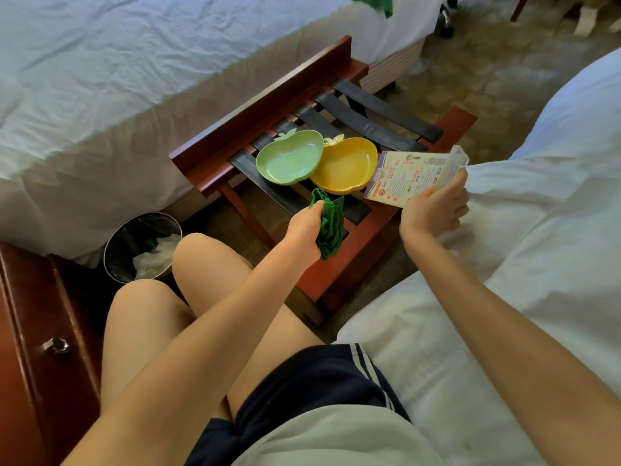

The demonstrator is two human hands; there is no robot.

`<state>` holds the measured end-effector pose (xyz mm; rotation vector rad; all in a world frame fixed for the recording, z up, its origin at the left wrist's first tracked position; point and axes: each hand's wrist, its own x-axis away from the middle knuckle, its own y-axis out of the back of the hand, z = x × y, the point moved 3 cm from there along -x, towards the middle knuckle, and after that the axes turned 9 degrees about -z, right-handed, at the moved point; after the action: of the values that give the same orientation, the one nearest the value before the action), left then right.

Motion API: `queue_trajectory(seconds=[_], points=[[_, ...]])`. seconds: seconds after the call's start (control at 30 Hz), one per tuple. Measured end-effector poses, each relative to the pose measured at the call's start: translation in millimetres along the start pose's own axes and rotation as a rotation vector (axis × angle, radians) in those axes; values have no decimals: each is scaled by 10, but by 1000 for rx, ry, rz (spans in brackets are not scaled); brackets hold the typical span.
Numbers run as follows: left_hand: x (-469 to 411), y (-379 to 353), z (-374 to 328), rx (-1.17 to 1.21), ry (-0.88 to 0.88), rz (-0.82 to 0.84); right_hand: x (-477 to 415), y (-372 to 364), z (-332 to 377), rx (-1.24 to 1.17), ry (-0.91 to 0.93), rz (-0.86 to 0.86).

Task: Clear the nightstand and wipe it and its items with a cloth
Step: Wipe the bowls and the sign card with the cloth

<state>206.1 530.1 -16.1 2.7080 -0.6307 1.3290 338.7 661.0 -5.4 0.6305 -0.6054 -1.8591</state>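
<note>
Okay, my left hand (304,230) has its fingers curled tight round the bunched green cloth (331,227), over the luggage rack's (262,95) near edge. Right hand (433,210), at 2 o'clock, pinches the printed sign card (410,176) by its right end. Green dish (289,159) overlaps yellow dish (346,166) on the rack at 12, nightstand (30,331) at 8

Hotel bedroom: white beds (100,79) flank a luggage rack (262,105).
</note>
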Motion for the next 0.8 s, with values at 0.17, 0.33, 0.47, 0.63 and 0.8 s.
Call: queue_trajectory(seconds=[0.17,0.33,0.47,0.63,0.8], points=[[199,20,-53,-45,-99,-11,180,195,-38,-120,-43,16],[292,142,-175,-329,-614,-67,569,118,-138,-554,-81,315],[116,302,-145,-889,-1086,-246,853,-96,-233,-521,-61,559],[-314,311,156,-1301,-1073,-404,1013,-277,-389,-416,-8,596],[-498,136,435,-1487,-1006,-417,1009,-382,-588,-324,4,655]])
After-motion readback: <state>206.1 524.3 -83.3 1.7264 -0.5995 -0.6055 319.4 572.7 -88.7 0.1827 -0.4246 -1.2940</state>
